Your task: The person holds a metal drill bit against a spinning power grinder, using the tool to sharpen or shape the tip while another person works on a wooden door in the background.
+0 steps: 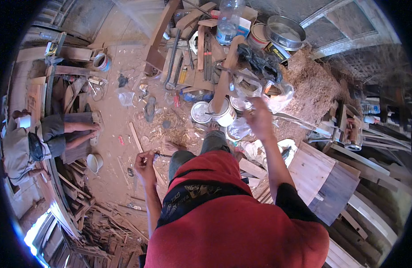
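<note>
My left hand (145, 166) is raised off to the left of my knee. Its fingers are pinched together, and a thin dark rod (163, 155) points right from beside the fingertips; its kind is too small to tell. My right hand (260, 121) is stretched forward and smeared by motion, so its finger pose is unclear. Below and beyond it lie a clear plastic bag (282, 96) and a white-lidded tin (200, 111). Left of that hand stands an open white paint tin (224, 117), with a long brown wooden piece (222, 91) leaning over it.
A heap of sawdust (311, 82) rises at the back right, beside a round sieve (285, 32). Tools and a large water bottle (228, 22) crowd the far bench. Another person (31, 143) sits at left near a white bucket (94, 163). Boards (311, 172) stack at right.
</note>
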Demonstrator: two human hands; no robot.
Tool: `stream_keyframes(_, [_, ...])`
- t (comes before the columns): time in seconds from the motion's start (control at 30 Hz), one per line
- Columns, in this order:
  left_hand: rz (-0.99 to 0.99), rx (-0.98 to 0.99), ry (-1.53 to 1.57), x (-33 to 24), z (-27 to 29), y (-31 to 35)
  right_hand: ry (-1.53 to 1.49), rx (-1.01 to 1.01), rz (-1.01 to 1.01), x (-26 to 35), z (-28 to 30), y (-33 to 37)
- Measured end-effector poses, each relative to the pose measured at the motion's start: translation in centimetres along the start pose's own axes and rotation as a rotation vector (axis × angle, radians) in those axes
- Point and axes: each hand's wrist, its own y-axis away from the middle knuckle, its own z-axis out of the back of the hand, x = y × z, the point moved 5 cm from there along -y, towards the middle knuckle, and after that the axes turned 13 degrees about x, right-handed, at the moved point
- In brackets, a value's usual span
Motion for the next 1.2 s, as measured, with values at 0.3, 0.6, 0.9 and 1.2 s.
stream_keyframes(0.3, [-0.007,0.119,0.391,-3.4,6.3,-2.3,-0.364,0.680,0.338,20.1,-21.5,-0.2])
stream_keyframes(0.6, [-0.103,0.214,0.392,-3.4,19.8,-3.6,-0.308,0.641,0.346,32.5,-30.7,-2.3])
stream_keyframes(0.9, [-0.180,0.057,0.543,-2.3,32.0,-3.9,-0.318,0.821,0.333,42.8,-39.1,-5.9])
stream_keyframes(1.2, [-0.238,0.061,0.443,-1.1,41.8,-9.2,-0.462,1.212,0.284,52.3,-48.9,-14.3])
